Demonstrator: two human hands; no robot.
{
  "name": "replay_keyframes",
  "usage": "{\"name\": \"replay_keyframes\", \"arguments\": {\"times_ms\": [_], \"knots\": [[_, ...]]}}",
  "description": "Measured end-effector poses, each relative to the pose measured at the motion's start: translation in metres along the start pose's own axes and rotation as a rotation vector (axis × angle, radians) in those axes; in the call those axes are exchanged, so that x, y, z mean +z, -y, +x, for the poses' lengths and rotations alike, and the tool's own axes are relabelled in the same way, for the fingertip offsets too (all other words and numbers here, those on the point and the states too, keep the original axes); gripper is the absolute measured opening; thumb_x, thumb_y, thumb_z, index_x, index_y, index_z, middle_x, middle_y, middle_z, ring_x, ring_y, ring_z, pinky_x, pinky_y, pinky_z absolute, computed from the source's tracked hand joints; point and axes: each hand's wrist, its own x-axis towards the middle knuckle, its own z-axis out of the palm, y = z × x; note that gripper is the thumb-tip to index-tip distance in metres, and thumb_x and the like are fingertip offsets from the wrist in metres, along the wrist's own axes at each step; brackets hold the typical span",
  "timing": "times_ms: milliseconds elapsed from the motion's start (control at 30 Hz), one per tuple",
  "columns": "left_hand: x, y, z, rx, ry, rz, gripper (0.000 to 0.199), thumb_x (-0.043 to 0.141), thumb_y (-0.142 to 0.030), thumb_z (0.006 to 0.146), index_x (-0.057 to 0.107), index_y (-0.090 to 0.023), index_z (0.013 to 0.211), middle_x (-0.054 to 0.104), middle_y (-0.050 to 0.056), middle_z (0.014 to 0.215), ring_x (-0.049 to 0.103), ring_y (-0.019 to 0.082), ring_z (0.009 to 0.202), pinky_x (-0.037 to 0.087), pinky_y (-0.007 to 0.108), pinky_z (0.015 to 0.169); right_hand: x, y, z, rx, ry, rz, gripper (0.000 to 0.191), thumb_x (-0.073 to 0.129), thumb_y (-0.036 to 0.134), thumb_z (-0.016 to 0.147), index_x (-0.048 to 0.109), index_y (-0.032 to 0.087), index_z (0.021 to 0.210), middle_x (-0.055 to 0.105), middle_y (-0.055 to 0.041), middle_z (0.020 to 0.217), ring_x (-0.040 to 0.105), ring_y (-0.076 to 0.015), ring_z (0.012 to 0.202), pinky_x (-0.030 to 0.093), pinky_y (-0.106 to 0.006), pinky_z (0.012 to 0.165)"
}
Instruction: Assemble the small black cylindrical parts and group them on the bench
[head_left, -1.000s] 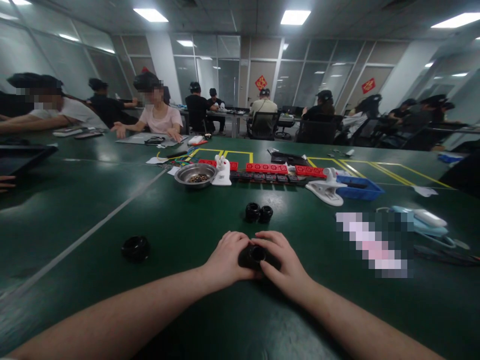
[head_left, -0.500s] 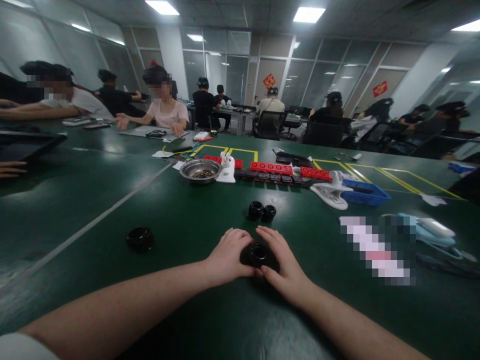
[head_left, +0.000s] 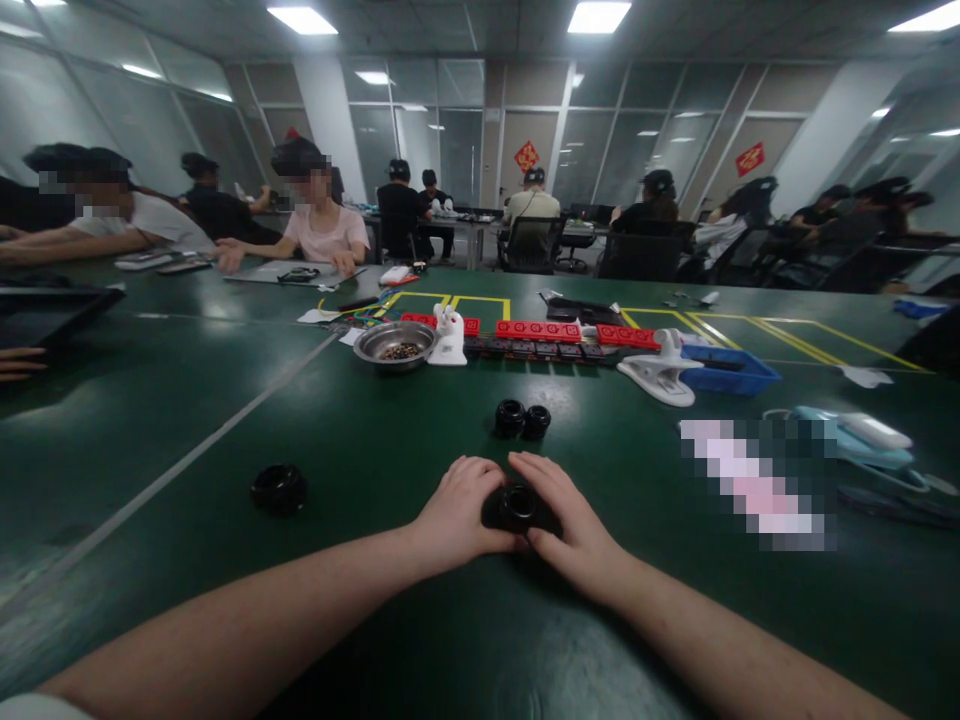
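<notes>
A black ring-shaped part (head_left: 519, 506) with a wide dark base rests on the green table between my hands. From its left side, my left hand (head_left: 461, 508) curls its fingers and thumb around the part. My right hand (head_left: 568, 515) grips the same part from the right, fingers behind and thumb in front. Just beyond them stand two smaller black round parts, the left one (head_left: 510, 418) touching the right one (head_left: 537, 421). Another black round part (head_left: 278, 489) lies alone to the left.
Farther back are a metal bowl (head_left: 396, 345) of small pieces, a white clamp stand (head_left: 448, 337), red strips (head_left: 538, 331), another white clamp (head_left: 664, 370) and a blue tray (head_left: 739, 378). A light-blue item (head_left: 862, 445) lies right. Several people sit around.
The camera view has shifted slightly. My hands stay around the black part, with almost no visible movement.
</notes>
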Motion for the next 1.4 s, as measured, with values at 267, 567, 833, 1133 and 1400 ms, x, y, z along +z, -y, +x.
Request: {"name": "replay_keyframes", "arguments": {"times_ms": [267,567,833,1133,1400], "knots": [[0.0006,0.0007,0.0002,0.018,-0.004,0.001,0.040,0.071,-0.040,0.057,0.055,-0.019,0.087,0.052,0.004,0.097,0.046,0.024,0.093,0.038,0.039,0.084,0.0018,0.0017,0.0005,0.110,-0.127,-0.052,0.032,0.060,0.030,0.068,0.050,0.019,0.096,0.052,-0.0100,0.102,0.047,-0.0259,0.101,0.040,-0.042,0.087],[-0.0004,0.0001,-0.0008,0.009,-0.012,-0.016,0.046,0.071,-0.047,0.055,0.055,-0.020,0.089,0.052,0.004,0.098,0.046,0.024,0.095,0.034,0.041,0.089,0.0020,0.0014,-0.0032,0.096,-0.155,-0.023,0.053,0.050,0.027,0.074,0.032,0.017,0.123,0.042,-0.0127,0.122,0.040,-0.0266,0.113,0.032,-0.045,0.095],[-0.0006,-0.0001,-0.0002,0.004,0.003,-0.011,0.047,0.070,-0.047,0.057,0.055,-0.020,0.091,0.052,0.004,0.098,0.046,0.023,0.096,0.032,0.042,0.091,-0.0019,0.0034,0.0016,0.055,-0.112,-0.026,0.024,0.053,0.026,0.074,0.055,0.021,0.097,0.053,-0.0087,0.103,0.046,-0.0252,0.103,0.038,-0.042,0.089],[-0.0008,0.0000,0.0000,0.004,0.012,-0.010,0.045,0.071,-0.047,0.056,0.054,-0.019,0.087,0.053,0.004,0.097,0.047,0.023,0.094,0.034,0.041,0.089,0.0016,-0.0007,0.0010,0.172,-0.199,0.002,0.029,0.060,0.033,0.069,0.050,0.019,0.093,0.049,-0.0103,0.104,0.047,-0.0267,0.102,0.039,-0.044,0.087],[-0.0007,0.0014,-0.0001,0.021,0.009,0.005,0.048,0.070,-0.050,0.057,0.054,-0.019,0.090,0.052,0.004,0.100,0.046,0.024,0.097,0.032,0.042,0.092,-0.0028,-0.0002,-0.0005,0.026,-0.080,0.103,0.044,0.044,0.026,0.077,0.039,0.022,0.120,0.044,-0.0092,0.121,0.038,-0.0253,0.115,0.030,-0.044,0.097]]}}
